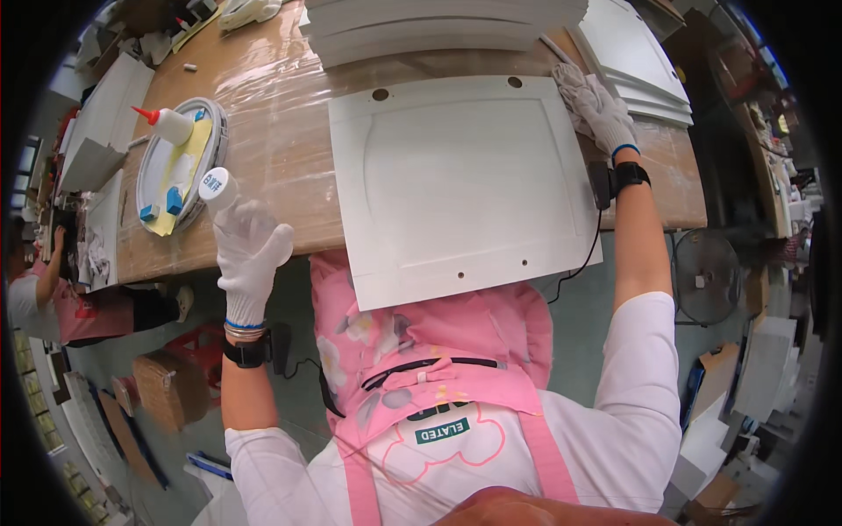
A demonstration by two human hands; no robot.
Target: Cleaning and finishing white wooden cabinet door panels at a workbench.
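A white cabinet door panel [469,175] lies in front of me, its near edge reaching past the table's edge over my lap. It has two round holes at the far side and two small ones at the near side. My left hand [250,250], in a white knit glove, is closed round a small bottle with a white cap [217,187], left of the panel. Most of the bottle's body is hidden by the fingers. Beyond the panel's right edge, my gloved right hand [610,121] is closed on a crumpled pale rag [574,88]; its fingertips are partly hidden.
A round lid [145,180] on the left carries a glue bottle with a red tip [171,125], a yellow cloth and blue blocks. White panels are stacked at the far side [438,31] and far right [631,61]. Another person [70,302] works at left; a fan [706,276] stands right.
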